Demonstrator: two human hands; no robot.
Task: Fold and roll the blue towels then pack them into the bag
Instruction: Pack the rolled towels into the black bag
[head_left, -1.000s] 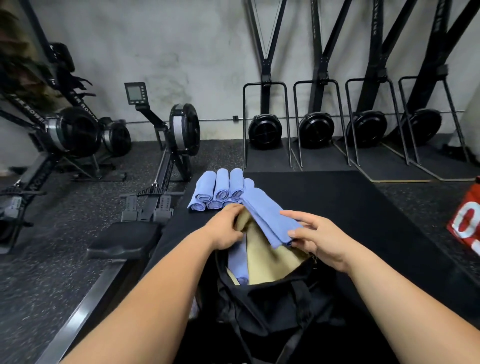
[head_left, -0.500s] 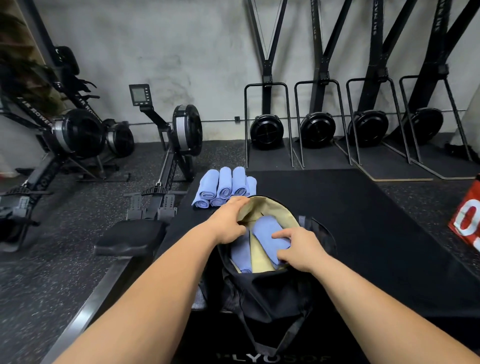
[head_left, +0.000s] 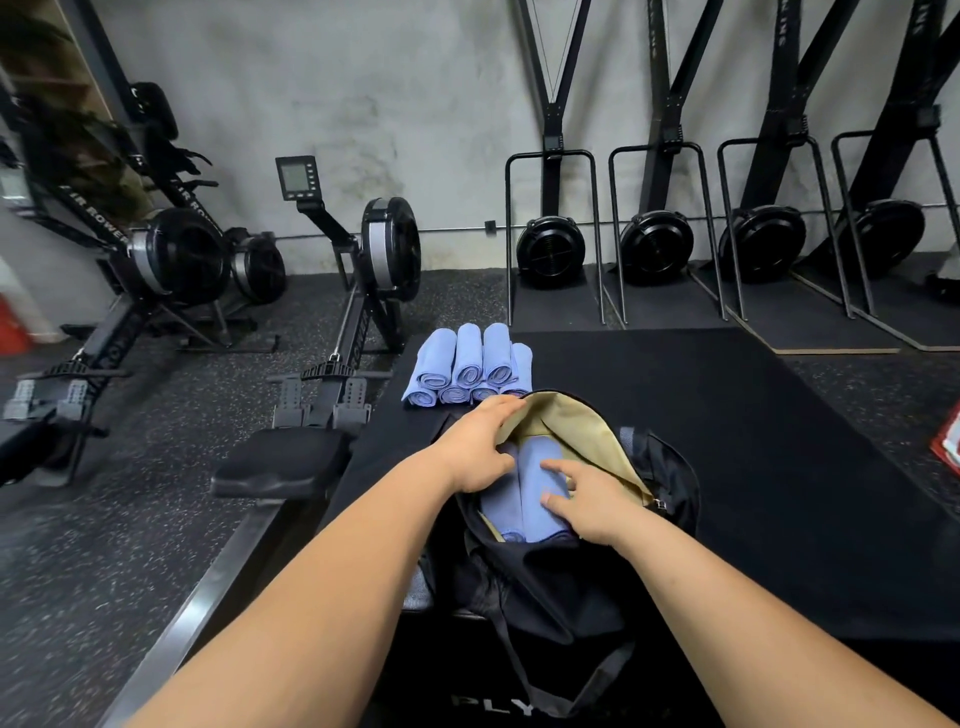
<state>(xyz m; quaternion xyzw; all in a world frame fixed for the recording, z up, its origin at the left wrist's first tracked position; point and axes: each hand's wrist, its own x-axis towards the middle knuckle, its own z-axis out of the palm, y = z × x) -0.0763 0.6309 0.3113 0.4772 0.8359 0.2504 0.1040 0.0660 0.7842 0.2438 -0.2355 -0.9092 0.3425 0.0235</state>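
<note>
Your left hand (head_left: 478, 449) reaches forward from a nearly straight arm to the left edge of the bag's (head_left: 561, 587) mouth. Its fingers curl over the rim onto the tan lining (head_left: 587, 431) while the thumb lies below them on the inner side, so the hand grips the rim there. Your right hand (head_left: 597, 501) comes in from the lower right, palm down, wrist over the near right part of the opening. Its fingers (head_left: 561, 465) are spread and only loosely bent, the thumb set apart from them, and they rest on top of a towel (head_left: 535, 467) without closing round it.

That towel lies rolled inside the bag, lengthwise away from you, directly under your right fingertips and just right of your left thumb. A second towel (head_left: 501, 501) lies beside it on the left, touching it, below your left hand. Both sit against the lining, with the bag's black near wall in front of them.

Beyond the bag, just past your left fingertips, a stack (head_left: 467, 364) of rolled towels sits on the mat (head_left: 727, 441) in two layers, roll ends facing you. To its left a rower (head_left: 384, 249) stands on the floor.
</note>
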